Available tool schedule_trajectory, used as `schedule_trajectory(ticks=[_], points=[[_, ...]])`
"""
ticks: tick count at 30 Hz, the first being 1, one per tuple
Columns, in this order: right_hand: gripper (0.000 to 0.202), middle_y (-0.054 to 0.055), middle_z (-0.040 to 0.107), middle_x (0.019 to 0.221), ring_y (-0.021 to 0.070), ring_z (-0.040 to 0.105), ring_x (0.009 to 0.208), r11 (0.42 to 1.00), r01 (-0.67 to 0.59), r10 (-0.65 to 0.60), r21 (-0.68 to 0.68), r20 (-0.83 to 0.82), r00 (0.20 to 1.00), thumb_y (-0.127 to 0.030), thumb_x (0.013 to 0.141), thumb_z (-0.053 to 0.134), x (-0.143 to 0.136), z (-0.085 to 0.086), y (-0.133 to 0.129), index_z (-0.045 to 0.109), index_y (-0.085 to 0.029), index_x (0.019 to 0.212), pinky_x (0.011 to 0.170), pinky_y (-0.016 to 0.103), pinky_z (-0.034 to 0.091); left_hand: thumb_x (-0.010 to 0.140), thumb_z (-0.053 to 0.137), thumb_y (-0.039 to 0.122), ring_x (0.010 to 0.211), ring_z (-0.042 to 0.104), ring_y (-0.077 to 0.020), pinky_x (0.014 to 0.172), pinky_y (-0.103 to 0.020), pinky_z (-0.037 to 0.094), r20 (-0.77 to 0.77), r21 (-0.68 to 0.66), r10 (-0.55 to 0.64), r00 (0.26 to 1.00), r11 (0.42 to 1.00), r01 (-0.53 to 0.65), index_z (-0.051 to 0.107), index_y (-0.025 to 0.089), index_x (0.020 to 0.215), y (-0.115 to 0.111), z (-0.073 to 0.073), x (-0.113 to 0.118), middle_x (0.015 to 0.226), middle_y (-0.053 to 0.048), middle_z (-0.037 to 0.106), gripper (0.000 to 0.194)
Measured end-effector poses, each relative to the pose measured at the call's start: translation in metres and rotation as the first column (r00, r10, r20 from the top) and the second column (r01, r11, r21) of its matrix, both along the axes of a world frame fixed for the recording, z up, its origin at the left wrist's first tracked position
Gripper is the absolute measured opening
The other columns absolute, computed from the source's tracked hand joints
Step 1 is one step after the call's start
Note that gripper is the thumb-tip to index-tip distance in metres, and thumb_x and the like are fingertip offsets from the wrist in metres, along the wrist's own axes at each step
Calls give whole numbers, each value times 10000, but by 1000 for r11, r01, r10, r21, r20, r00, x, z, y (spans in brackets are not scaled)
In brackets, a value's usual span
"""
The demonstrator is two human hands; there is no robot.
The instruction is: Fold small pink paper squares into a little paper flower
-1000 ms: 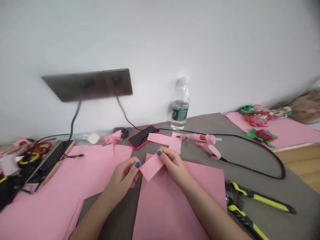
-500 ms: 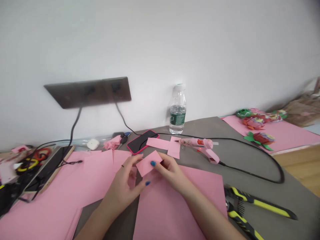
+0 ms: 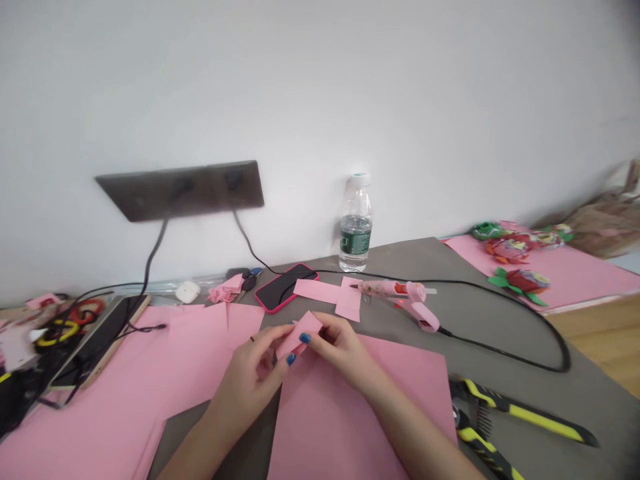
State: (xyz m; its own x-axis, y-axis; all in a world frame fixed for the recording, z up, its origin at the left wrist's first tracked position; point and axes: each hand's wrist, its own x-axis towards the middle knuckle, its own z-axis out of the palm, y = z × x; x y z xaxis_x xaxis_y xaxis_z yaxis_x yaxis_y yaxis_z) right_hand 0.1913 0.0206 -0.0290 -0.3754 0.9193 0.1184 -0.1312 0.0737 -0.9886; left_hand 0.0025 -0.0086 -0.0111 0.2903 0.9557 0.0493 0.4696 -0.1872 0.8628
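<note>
Paper (image 3: 301,331), a small pink piece that looks folded, is between my two hands, over the far end of a large pink sheet (image 3: 325,427). My right hand (image 3: 343,350) has it pinched, thumb flat on the upper face and fingers curled behind. My left hand (image 3: 255,373) grips the other end, forefinger and thumb a little apart with the paper's edge between them; the rest of those fingers curl loosely, holding nothing that I can see.

I'd judge it nearly weightless, crisp enough to take a crease, yet easy to dent or tear. Edges and corners seem the best places to take hold, with light pressure so nothing buckles; I wouldn't expect it to slip much.

As for containers, a clear bottle (image 3: 355,227) stands upright on the counter (image 3: 405,253) by the wall, capped in white. Clear liquid seems to fill its lower part, though the green label hides some of it. A small white case (image 3: 187,292) lies farther left; I can't tell what it holds.
</note>
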Motion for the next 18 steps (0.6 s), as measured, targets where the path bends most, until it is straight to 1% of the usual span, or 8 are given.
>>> schedule_trajectory(ticks=[2,4,6,7,10,14,16,18], points=[[338,-28,481,656,119,437,596,999,34,-33,-8,32,999,-454,873,654,0,-1,0,532,-180,716,553,232,335,964,477,430,646,595,-166,586,-249,479,63,-80,51,997,996,-46,646,206,1143,0,2,0,830,-30,673,333],[380,-47,414,641,106,395,568,998,67,-66,-23,45,997,-475,872,653,0,-2,1,466,-195,694,519,222,305,964,456,473,582,549,-154,527,-229,431,96,-123,113,989,987,-101,655,186,935,2,2,0,656,9,578,351],[393,-51,410,638,103,399,553,997,72,-71,-33,29,997,-505,884,629,-1,-4,1,453,-200,708,505,218,311,945,479,482,553,530,-145,528,-225,418,122,-141,144,982,982,-126,605,183,777,4,2,-1,587,28,520,365],[397,-47,428,638,104,415,549,996,78,-77,-33,15,997,-522,893,610,-2,-4,2,462,-199,716,504,218,327,935,491,483,542,526,-141,531,-225,417,134,-146,153,979,980,-133,578,185,729,5,2,-2,567,33,508,372],[428,-34,470,613,109,454,523,989,144,-145,-22,-13,989,-561,908,567,-3,-7,3,487,-195,700,494,225,367,914,513,488,522,528,-139,528,-228,429,161,-160,155,975,979,-129,558,187,693,7,3,-2,557,26,541,376],[397,1,551,641,136,519,571,973,230,-230,23,-15,973,-539,905,581,-5,-8,5,576,-188,718,524,241,425,907,528,479,504,536,-138,506,-227,451,182,-172,152,971,978,-120,619,176,770,9,3,-3,590,-3,635,346],[365,21,596,684,151,551,614,967,252,-251,30,-12,968,-520,890,608,-5,-9,5,619,-188,740,555,255,457,913,532,466,498,545,-137,498,-221,453,167,-143,161,973,980,-137,622,177,749,9,2,-4,577,-7,648,345],[341,31,626,706,160,572,622,967,256,-256,0,-18,967,-513,872,632,-6,-10,5,641,-190,762,562,266,479,920,534,453,512,569,-140,497,-216,458,138,-99,167,976,983,-154,615,180,709,9,1,-6,577,-10,656,355]])
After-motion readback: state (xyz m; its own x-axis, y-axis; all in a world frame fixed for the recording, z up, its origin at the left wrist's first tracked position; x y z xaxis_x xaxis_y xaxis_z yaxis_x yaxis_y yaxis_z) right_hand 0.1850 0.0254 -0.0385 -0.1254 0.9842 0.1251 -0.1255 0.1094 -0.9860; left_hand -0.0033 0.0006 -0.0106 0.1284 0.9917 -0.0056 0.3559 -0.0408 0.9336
